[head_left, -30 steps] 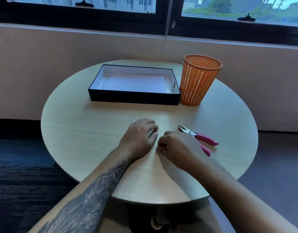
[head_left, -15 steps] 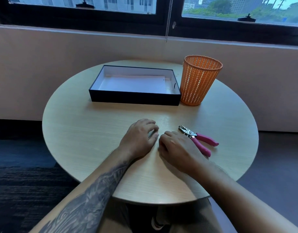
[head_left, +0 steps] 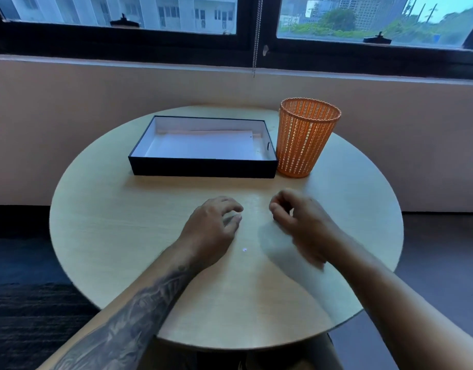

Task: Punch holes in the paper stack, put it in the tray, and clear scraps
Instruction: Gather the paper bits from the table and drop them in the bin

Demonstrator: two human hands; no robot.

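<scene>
The white paper stack [head_left: 203, 145] lies inside the black tray [head_left: 203, 169] at the back of the round table [head_left: 109, 222]. Fingers loosely bent, my left hand [head_left: 214, 225] rests on the tabletop and holds nothing. Just right of it, my right hand [head_left: 296, 220] is raised a little off the table and blurred. Its fingers curl toward the thumb, and I see nothing between them. One small white paper scrap [head_left: 244, 249] lies on the table between my wrists. The pink-handled hole punch is hidden behind my right hand.
An orange mesh bin [head_left: 306, 140] stands upright against the tray's right end. A wall and a window ledge run behind the table. Dark floor surrounds the table on both sides.
My right hand has lifted off the table and moved right and away, covering the hole punch. A white scrap now shows where it was. My left hand has stayed put.
</scene>
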